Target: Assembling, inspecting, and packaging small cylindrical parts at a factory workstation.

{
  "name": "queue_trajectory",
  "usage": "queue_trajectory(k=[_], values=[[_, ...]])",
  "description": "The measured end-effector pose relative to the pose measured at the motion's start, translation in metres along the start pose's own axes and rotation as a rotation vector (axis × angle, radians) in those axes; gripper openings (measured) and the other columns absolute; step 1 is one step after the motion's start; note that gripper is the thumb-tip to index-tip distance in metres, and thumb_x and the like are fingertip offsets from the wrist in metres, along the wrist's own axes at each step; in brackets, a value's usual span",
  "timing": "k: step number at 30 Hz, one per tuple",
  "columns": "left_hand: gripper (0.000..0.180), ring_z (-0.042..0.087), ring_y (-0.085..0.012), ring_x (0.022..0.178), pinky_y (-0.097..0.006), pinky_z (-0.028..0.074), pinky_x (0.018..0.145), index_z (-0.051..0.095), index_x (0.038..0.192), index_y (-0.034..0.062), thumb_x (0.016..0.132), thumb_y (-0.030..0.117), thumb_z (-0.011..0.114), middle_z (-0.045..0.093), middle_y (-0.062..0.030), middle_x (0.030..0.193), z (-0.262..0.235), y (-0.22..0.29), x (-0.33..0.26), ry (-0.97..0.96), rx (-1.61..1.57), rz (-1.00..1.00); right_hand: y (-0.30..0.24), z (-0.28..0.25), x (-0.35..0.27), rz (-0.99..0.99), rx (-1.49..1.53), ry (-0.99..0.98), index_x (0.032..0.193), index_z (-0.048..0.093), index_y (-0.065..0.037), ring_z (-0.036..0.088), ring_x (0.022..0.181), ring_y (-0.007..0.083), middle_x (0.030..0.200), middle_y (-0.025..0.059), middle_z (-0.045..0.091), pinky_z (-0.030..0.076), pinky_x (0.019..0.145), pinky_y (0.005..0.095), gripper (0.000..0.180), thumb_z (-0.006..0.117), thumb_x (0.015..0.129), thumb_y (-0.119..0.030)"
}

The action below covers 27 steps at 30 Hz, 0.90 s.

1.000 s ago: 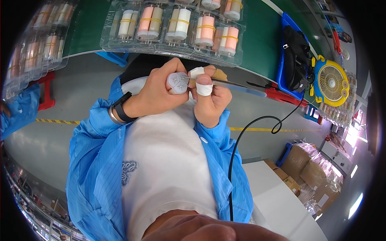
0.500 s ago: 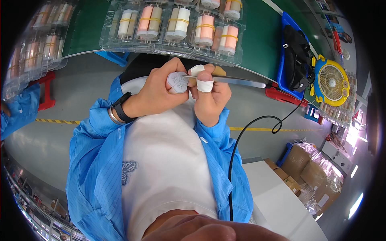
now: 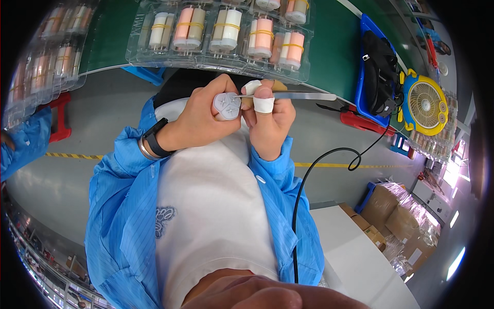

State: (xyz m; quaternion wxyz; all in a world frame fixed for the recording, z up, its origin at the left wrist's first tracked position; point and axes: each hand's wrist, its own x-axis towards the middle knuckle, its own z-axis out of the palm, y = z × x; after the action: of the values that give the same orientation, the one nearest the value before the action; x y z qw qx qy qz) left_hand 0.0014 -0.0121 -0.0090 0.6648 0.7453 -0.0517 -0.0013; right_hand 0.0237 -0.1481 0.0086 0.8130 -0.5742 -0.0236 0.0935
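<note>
The left hand is closed around a small pale grey round part, its flat end face, marked with shallow grooves, turned up toward the camera. A black wristband sits on that wrist, well back from the grip. Just right of the part, the right hand pinches a pair of metal tweezers, white finger cots covering its fingertips. The tweezers' point touches the part's face, while their handle runs out to the right past the hand. Beyond both grips, on the green belt, lies a clear blister tray of pink and cream rolls. Far right of the hands stands a small yellow fan.
</note>
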Motion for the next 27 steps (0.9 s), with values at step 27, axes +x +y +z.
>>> queue_trajectory(k=[27], values=[[0.028, 0.057, -0.0134, 0.066, -0.027, 0.044, 0.06, 0.048, 0.085, 0.0034, 0.066, 0.001, 0.069, 0.056, -0.0062, 0.072, -0.003, -0.004, -0.001, 0.037, -0.019, 0.033, 0.004, -0.004, 0.001, -0.15, -0.166, -0.136, 0.095, 0.056, 0.003, 0.046, 0.054, 0.0072, 0.075, 0.0078, 0.059, 0.035, 0.047, 0.021, 0.024, 0.054, 0.095, -0.021]])
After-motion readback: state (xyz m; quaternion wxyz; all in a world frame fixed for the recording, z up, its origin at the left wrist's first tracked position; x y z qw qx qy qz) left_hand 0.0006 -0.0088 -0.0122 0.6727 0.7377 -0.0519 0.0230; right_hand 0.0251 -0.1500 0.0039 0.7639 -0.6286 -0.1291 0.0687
